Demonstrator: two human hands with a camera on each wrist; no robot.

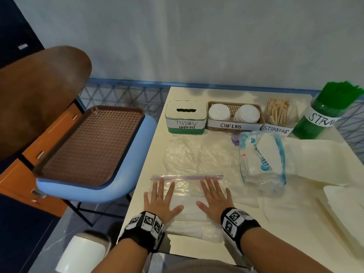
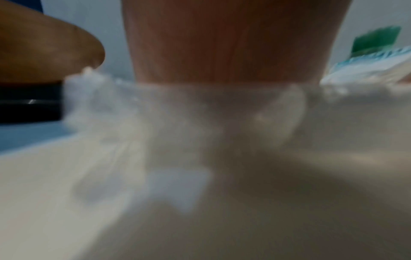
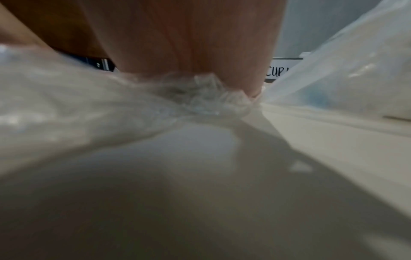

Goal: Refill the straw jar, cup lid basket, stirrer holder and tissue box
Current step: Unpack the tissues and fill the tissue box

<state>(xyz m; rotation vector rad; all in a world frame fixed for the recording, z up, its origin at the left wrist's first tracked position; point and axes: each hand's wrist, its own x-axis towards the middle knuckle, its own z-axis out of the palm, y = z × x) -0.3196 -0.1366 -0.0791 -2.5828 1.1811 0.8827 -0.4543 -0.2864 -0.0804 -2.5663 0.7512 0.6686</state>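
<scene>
Both my hands lie flat, fingers spread, gripping nothing: left hand (image 1: 160,200) and right hand (image 1: 214,197) press a crinkly clear zip bag (image 1: 187,189) on the cream table (image 1: 295,233). Far past them, in a row: tissue box (image 1: 185,120), mesh cup lid basket (image 1: 235,116), wooden stirrer holder (image 1: 277,117), green straw jar (image 1: 321,113). Wrist views show only blurred plastic.

Both hands (left (image 1: 160,200), right (image 1: 214,198)) flat, fingers spread
</scene>
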